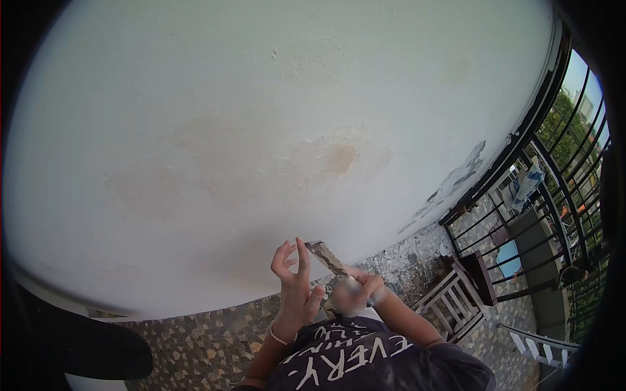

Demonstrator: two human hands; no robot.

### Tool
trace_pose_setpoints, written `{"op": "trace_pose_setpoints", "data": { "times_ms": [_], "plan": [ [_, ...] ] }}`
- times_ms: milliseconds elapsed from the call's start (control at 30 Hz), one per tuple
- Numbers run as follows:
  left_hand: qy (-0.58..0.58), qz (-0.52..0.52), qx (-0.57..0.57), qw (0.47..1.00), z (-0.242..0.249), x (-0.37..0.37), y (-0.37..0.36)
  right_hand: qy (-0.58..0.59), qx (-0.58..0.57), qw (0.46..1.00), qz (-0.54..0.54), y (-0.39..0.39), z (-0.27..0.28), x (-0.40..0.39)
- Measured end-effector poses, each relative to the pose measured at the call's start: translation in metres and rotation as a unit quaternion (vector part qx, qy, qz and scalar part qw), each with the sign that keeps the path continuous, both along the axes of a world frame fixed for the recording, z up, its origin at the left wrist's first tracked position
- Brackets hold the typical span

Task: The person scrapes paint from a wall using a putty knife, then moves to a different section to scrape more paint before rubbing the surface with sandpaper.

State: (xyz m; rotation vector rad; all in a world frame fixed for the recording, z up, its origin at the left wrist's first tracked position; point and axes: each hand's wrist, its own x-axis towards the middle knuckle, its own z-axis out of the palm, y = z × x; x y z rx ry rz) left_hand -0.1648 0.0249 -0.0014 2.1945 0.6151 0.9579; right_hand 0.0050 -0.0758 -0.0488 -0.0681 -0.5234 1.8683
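Observation:
My right hand (373, 287) is wrapped round the lower end of a putty knife, its flat blade (328, 258) pointing up and left. Grey-brown residue coats that blade. A blurred spot covers part of the grip. My left hand (295, 287) is raised beside it, fingers apart, with a fingertip right at the blade's far corner. A light bracelet (279, 337) circles the left wrist. In front of both hands stands a white wall (215, 78) with beige patches (340, 158) and flaking paint.
Speckled tile floor (208, 345) runs along the wall's foot, strewn with pale debris (417, 251) toward the right. A slatted wooden piece (450, 300) and black railings (567, 189) stand at the right. Peeling grey paint (453, 179) marks the wall near the railing. A dark object (98, 345) sits lower left.

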Motion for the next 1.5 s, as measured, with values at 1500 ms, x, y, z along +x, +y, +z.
{"op": "trace_pose_setpoints", "data": {
  "times_ms": [1500],
  "plan": [
    [0.186, 0.168, 0.316, 0.915, 0.033, 0.011, 0.037, -0.555, -0.020, 0.619, -0.555, 0.027, 0.055, -0.015]
  ]
}}
